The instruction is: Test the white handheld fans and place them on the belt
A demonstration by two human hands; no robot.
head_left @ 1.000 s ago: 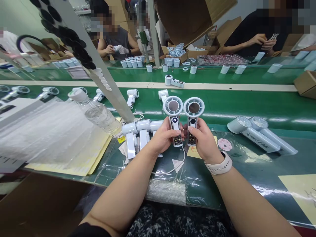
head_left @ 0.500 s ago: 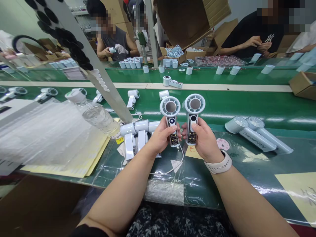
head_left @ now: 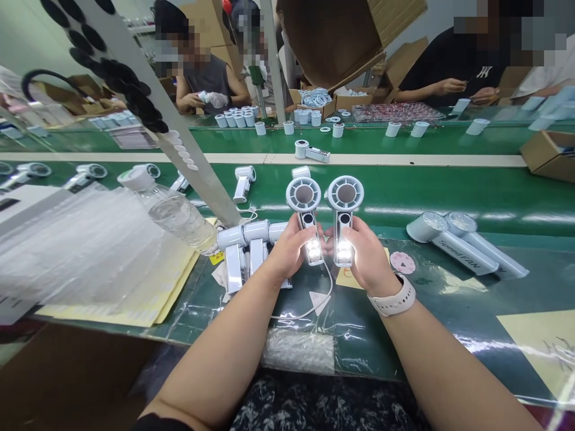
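Observation:
Upright in my left hand (head_left: 291,248) is a light-blue handheld fan (head_left: 303,194), my thumb resting on the front of its handle. My right hand (head_left: 367,254) grips a matching handheld fan (head_left: 345,193) beside it, thumb also on the handle front. Bright white light glows from the lower part of both handles, and their round displays are dark. A white cable (head_left: 330,281) runs down from near the left fan's base. Left of my hands, several more fans (head_left: 233,263) lie side by side on the bench, partly covered by my forearm.
A water bottle (head_left: 173,209) leans over plastic-covered papers (head_left: 90,257) at left. Two wrapped fans (head_left: 467,248) lie at right. Across the green conveyor (head_left: 404,194), co-workers handle small parts near white cups (head_left: 238,118). A slanted metal post (head_left: 202,173) stands at left.
Both handles have lit up brightly at the lower end. The number 20 on the left fan's display has gone. Both fans have shifted slightly left and down in view.

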